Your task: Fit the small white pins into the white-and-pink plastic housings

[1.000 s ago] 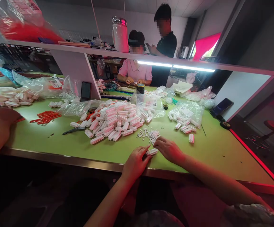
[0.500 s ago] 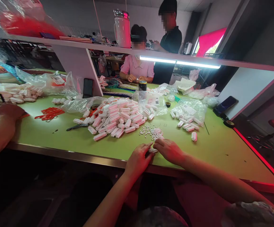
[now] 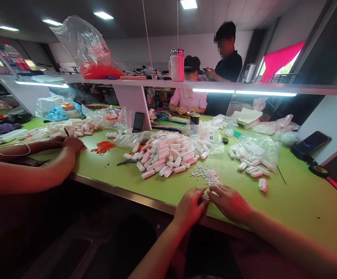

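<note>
Near the green table's (image 3: 287, 201) front edge, the left hand (image 3: 189, 207) and right hand (image 3: 230, 201) meet, fingertips pinching a small white connector (image 3: 206, 196) between them (mostly hidden). A heap of tiny white pieces (image 3: 207, 175) lies just beyond.

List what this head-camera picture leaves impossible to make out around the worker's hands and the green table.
- Small white part between left hand and right hand: mostly covered by fingers; its shape is unclear.
- Tiny white pieces: too small to identify.
- Labels on plastic bags: print too small to read.
- Co-worker's arm: cut off by the left edge.
- Black tool: too small and dark to identify.
</note>
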A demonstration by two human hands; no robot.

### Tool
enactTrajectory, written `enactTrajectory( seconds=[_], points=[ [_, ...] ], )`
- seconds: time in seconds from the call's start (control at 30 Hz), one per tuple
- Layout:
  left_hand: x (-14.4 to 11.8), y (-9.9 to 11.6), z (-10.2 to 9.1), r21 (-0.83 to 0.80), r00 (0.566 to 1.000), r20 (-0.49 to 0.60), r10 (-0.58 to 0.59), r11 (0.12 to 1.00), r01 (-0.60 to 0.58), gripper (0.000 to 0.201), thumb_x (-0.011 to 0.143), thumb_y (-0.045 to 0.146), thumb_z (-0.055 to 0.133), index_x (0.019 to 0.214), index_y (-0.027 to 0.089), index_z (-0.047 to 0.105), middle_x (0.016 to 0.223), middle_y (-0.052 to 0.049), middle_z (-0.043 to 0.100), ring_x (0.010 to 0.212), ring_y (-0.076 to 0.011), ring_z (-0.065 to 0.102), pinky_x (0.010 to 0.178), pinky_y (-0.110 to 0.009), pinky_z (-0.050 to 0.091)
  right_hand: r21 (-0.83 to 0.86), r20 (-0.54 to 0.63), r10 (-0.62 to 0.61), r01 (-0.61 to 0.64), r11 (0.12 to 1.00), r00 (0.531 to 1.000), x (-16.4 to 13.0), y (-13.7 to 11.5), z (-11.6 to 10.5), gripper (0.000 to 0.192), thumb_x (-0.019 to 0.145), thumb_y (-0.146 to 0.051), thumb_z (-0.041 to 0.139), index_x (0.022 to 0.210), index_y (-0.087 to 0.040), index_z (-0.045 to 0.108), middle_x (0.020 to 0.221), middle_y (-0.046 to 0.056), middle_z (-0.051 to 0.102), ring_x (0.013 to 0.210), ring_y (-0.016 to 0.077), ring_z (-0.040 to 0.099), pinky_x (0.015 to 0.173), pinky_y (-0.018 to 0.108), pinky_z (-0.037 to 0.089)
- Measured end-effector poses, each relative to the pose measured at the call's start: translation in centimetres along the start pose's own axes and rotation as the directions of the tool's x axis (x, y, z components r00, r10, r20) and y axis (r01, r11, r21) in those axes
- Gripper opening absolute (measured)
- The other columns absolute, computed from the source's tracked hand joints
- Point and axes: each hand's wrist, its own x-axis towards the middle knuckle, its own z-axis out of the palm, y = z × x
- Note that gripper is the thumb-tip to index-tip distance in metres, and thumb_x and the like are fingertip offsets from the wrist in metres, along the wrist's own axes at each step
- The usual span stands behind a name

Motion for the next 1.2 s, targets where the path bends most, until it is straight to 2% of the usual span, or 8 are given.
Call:
enactTrajectory(
  seconds=[0.13,0.23,0.4,0.5,0.57,0.83,1.03,1.2],
  points=[
    [0.0,0.1,0.0,-0.027,1.000,0.006,-0.005,1.000,0.005,0.042,0.090,0.026,0.063,0.132,0.023,0.062,0.108,-0.007,0.070,0.102,-0.0236,0.064,0.094,-0.038,0.051,-0.027,-0.002,-0.094,0.094,0.995,0.996,-0.3,-0.4,0.4,0.028,0.097,-0.013,0.042,0.108,-0.015,0.067,0.109,0.015,0.067,0.081,0.0226,0.060,0.074,0.037,0.048],
    [0.0,-0.1,0.1,-0.037,1.000,0.003,0.005,0.999,-0.005,0.042,0.090,0.026,0.062,0.132,0.024,0.062,0.111,-0.007,0.069,0.105,-0.0241,0.063,0.096,-0.038,0.050,0.048,-0.020,-0.062,0.063,0.997,0.998,-0.4,-0.6,0.5,0.030,0.097,-0.014,0.042,0.111,-0.017,0.068,0.110,0.014,0.067,0.083,0.0229,0.062,0.075,0.037,0.050],
    [-0.1,-0.3,0.4,-0.012,1.000,0.006,-0.008,1.000,0.009,0.044,0.089,0.026,0.064,0.132,0.026,0.062,0.107,-0.007,0.068,0.101,-0.0246,0.063,0.093,-0.037,0.051,0.305,-0.032,0.246,-0.225,0.925,0.969,-0.9,1.1,0.4,0.031,0.103,-0.028,0.039,0.112,-0.025,0.068,0.114,0.009,0.068,0.090,0.0204,0.068,0.079,0.033,0.053],
    [-0.2,-0.2,0.4,0.013,1.000,0.007,-0.011,1.000,0.011,0.040,0.090,0.026,0.062,0.130,0.028,0.065,0.103,-0.006,0.067,0.098,-0.0243,0.063,0.090,-0.037,0.052,0.294,-0.002,0.413,-0.394,0.871,0.911,-1.4,3.1,0.6,0.029,0.102,-0.034,0.041,0.104,-0.024,0.068,0.110,0.008,0.068,0.085,0.0208,0.069,0.074,0.033,0.053],
    [-0.2,0.0,0.4,0.024,1.000,0.012,0.002,1.000,-0.002,0.034,0.091,0.027,0.061,0.125,0.029,0.068,0.099,-0.006,0.067,0.095,-0.0235,0.063,0.087,-0.036,0.052,0.269,0.031,0.460,-0.450,0.851,0.888,-1.6,3.9,0.8,0.025,0.100,-0.037,0.045,0.102,-0.024,0.067,0.106,0.007,0.068,0.081,0.0213,0.069,0.071,0.033,0.053],
    [-0.3,0.5,0.1,0.038,0.999,0.000,0.033,0.999,-0.033,0.027,0.095,0.030,0.058,0.117,0.032,0.072,0.097,-0.005,0.066,0.093,-0.0217,0.063,0.082,-0.032,0.051,0.298,0.098,0.454,-0.461,0.836,0.886,-1.6,3.9,0.8,0.025,0.098,-0.029,0.039,0.090,-0.024,0.062,0.092,0.006,0.067,0.076,0.0209,0.066,0.071,0.034,0.052],
    [-0.3,0.5,0.1,0.046,1.000,-0.005,0.023,0.999,-0.023,0.026,0.094,0.030,0.059,0.115,0.030,0.073,0.098,-0.005,0.066,0.094,-0.0221,0.063,0.083,-0.033,0.051,0.375,0.077,0.471,-0.463,0.803,0.879,-1.5,4.2,0.4,0.023,0.097,-0.029,0.041,0.087,-0.024,0.060,0.090,0.005,0.068,0.077,0.0198,0.066,0.072,0.033,0.052],
    [-0.3,0.5,0.1,0.046,1.000,-0.013,0.025,0.999,-0.024,0.026,0.094,0.028,0.059,0.117,0.030,0.072,0.098,-0.004,0.066,0.093,-0.0211,0.063,0.083,-0.032,0.052,0.410,0.029,0.531,-0.494,0.766,0.847,-1.5,4.4,0.5,0.023,0.096,-0.035,0.042,0.089,-0.022,0.060,0.086,0.006,0.070,0.077,0.0212,0.066,0.072,0.033,0.051]
  ],
)
